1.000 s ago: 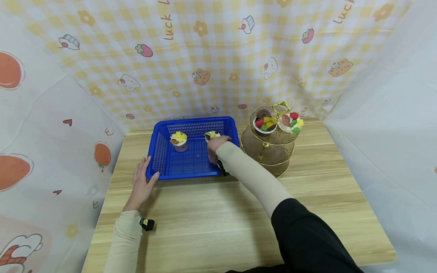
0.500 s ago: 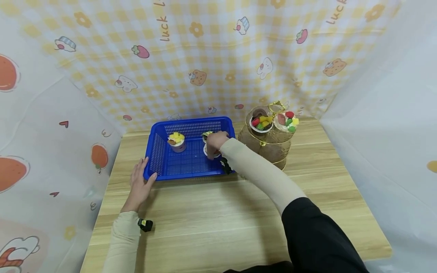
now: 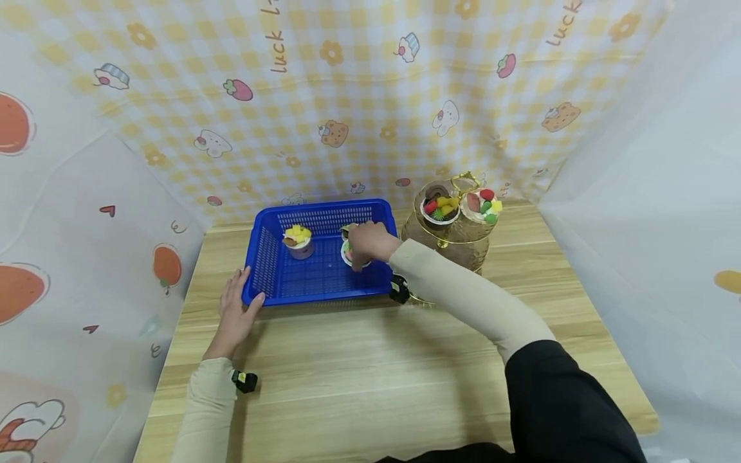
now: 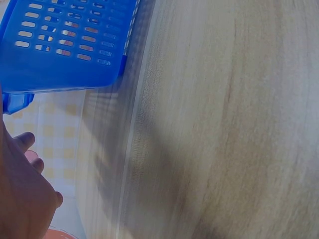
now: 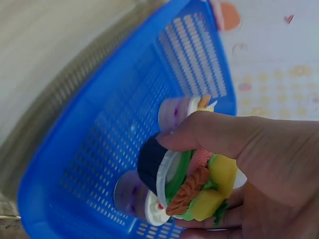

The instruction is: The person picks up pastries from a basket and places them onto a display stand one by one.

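My right hand [image 3: 370, 243] is over the right part of a blue plastic basket [image 3: 318, 298]. It grips a toy cupcake [image 5: 199, 181] with a dark ribbed cup, a white rim, and yellow, brown and green toppings. The thumb lies on the cup's side, with fingertips showing past the toppings. My left hand [image 3: 236, 314] rests at the basket's front left corner, fingers spread along its outer side. Inside the basket stands a light purple dessert cup [image 3: 301, 249] topped with yellow pieces. Another purple cup [image 5: 130, 193] with white cream is partly hidden by the held cupcake.
Right of the basket stands a gold-rimmed tiered stand [image 3: 460, 254]. Its top tier bears a chocolate-and-fruit cup [image 3: 440, 207] and a cream-topped cup [image 3: 482, 207]. Both stand and basket are on a wooden table [image 3: 347, 379], before a yellow checked curtain [image 3: 370, 96].
My right forearm and wrist have swung to the right, while the hand stays over the basket. More of the white-rimmed cupcake under it shows. My left hand has kept its place.
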`<action>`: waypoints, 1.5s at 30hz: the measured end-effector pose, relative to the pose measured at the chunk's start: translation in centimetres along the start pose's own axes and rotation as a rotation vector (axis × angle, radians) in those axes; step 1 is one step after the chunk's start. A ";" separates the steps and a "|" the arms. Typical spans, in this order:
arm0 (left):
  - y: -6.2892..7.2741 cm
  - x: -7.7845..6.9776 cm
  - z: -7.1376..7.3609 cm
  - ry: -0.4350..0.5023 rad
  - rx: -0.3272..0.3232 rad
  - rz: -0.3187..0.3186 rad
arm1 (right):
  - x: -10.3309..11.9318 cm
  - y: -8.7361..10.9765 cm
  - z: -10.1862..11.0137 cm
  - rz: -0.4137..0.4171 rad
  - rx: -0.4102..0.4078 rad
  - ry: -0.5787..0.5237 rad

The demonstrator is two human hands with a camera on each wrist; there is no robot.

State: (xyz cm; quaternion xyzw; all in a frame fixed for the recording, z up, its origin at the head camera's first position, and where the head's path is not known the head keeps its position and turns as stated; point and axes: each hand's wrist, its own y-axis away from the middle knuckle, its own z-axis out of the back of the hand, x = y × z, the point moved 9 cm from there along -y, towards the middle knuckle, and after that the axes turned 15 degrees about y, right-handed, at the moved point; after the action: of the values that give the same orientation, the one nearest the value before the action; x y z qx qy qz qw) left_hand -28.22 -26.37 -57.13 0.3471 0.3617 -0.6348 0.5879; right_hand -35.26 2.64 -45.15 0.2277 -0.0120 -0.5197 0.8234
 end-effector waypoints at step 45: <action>-0.1 0.1 -0.3 0.031 0.012 -0.006 | -17.8 17.2 -8.1 -0.287 -0.268 -0.454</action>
State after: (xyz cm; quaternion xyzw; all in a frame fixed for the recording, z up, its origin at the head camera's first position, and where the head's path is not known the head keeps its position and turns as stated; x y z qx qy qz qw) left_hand -28.28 -26.21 -57.36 0.3595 0.3678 -0.6333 0.5783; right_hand -26.72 27.07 -41.89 -0.0057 -0.0950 -0.6654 0.7404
